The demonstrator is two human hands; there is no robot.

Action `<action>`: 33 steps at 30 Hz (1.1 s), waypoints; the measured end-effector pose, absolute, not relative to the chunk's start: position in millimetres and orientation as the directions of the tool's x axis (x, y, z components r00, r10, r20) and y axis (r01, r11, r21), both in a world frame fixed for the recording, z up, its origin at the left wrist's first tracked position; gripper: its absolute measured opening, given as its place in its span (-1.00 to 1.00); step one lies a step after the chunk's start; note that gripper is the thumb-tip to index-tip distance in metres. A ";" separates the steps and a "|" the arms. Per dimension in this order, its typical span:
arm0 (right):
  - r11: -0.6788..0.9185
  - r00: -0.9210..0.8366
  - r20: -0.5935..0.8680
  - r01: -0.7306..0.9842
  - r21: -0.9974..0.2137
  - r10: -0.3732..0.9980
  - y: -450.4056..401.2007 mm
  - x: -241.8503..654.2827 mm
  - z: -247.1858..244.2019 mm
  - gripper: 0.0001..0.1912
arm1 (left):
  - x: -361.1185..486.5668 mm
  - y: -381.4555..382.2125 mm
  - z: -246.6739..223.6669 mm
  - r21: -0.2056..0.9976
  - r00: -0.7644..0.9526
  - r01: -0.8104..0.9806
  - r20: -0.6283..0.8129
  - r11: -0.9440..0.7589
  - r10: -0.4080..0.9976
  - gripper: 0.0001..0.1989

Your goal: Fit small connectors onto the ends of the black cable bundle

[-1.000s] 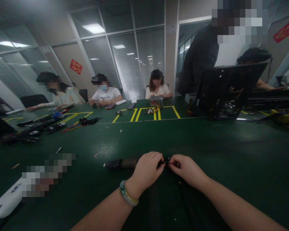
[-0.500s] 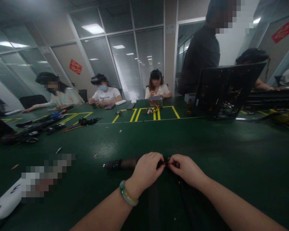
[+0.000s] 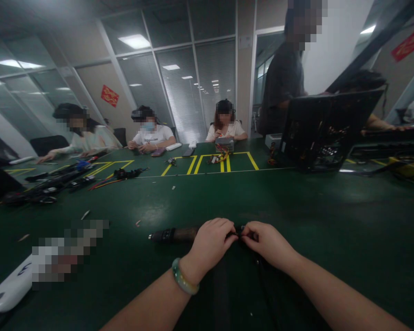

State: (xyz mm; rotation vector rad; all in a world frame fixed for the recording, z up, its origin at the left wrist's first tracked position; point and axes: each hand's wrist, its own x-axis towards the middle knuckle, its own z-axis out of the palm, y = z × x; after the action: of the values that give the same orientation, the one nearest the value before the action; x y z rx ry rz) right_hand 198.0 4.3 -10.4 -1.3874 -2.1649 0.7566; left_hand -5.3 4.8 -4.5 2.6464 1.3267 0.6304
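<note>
Both of my hands meet at the middle front of the green table [image 3: 200, 197], fingertips pinched almost together. My left hand [image 3: 212, 241], with a green and amber bangle on its wrist, is closed on something small and dark. My right hand [image 3: 271, 243] pinches at the same spot, thumb against forefinger. What they hold is mostly hidden by the fingers. Behind my left hand lies a dark, pen-like electric screwdriver [image 3: 179, 235], its metal tip pointing left. A black cable [image 3: 264, 276] runs from under my right hand towards the front edge.
At the left front lies a white power strip-like object [image 3: 10, 285], partly blurred out. Dark cables [image 3: 51, 181] are heaped at far left. A black computer case [image 3: 317, 133] stands at the right back. Seated people work across the table, near a power supply [image 3: 225, 144]; another person stands behind the case.
My hands stay almost in place, with slight finger movement. The standing person has shifted left, and a dark panel now slants up behind the black case.
</note>
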 end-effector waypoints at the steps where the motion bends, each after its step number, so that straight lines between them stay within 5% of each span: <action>1: 0.339 -0.385 0.083 0.666 -0.665 0.919 4.6 198.2 -11.2 -0.91 | -5.4 5.0 -4.0 0.279 0.537 0.737 0.311 -0.616 0.784 -0.88; 33: 0.409 -0.425 0.137 0.657 -0.633 0.895 9.3 202.9 -11.3 -0.88 | -4.9 4.9 -3.9 0.254 0.583 0.711 0.311 -0.656 0.751 -0.83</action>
State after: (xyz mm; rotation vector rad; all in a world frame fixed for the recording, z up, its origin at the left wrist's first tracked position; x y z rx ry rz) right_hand 202.9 9.3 -11.3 -1.3208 -2.2099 0.6923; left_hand -4.9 4.9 -3.9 2.7033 1.2523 0.6038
